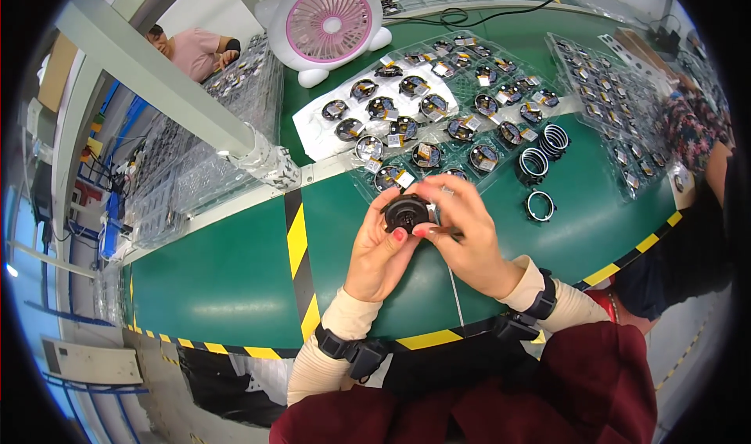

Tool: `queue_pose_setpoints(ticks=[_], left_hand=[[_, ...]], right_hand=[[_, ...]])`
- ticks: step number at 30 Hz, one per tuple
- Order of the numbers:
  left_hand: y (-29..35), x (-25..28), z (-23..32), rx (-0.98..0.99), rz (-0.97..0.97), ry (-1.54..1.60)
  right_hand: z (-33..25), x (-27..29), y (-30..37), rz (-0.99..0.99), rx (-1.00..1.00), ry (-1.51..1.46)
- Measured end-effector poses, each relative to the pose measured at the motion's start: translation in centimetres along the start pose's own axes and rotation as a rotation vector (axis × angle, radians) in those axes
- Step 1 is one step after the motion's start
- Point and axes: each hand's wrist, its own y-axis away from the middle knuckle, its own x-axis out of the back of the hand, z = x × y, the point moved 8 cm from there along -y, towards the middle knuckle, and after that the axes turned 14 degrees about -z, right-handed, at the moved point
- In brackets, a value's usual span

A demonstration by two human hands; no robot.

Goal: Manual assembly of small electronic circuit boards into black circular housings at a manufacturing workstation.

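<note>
A round black watch-like casing (407, 214) is held up between my two hands above the green table. My left hand (375, 248) wraps its left side, with the thumb against the lower rim. The fingers of my right hand (466, 229) pinch its right edge, thumb and forefinger close to the rim. Small details in the casing's middle are too fine to make out. Just beyond my hands lies a clear plastic tray (446, 166) with several round electronic assemblies, each bearing a pale label.
Stacked black-and-silver rings (533, 165) and a single ring (540, 206) stand to the right. A white-and-pink fan (328, 23) is at the back. More filled trays (606, 92) lie at the right. A metal post (270, 162) rises at left. Co-workers sit at the far left and right.
</note>
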Motion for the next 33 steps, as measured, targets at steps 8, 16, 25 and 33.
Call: queue_pose_setpoints(ticks=[8, 16, 25, 33], left_hand=[[0.2, 0.6, 1.5, 0.036, -0.041, -0.717], [0.3, -0.6, 1.0, 0.018, 0.034, -0.674], [0.5, -0.2, 0.6, 0.088, 0.060, -0.520], [0.6, 0.0, 0.8, 0.062, 0.047, -0.592]], right_hand=[[4.0, -0.8, 0.5, -0.055, -0.333, -0.579], [4.1, -1.2, 0.6, -0.131, -0.353, -0.560], [1.1, 0.4, 0.5, 0.048, -0.022, -0.176], [1.1, 0.1, 0.4, 0.019, 0.031, -0.172]])
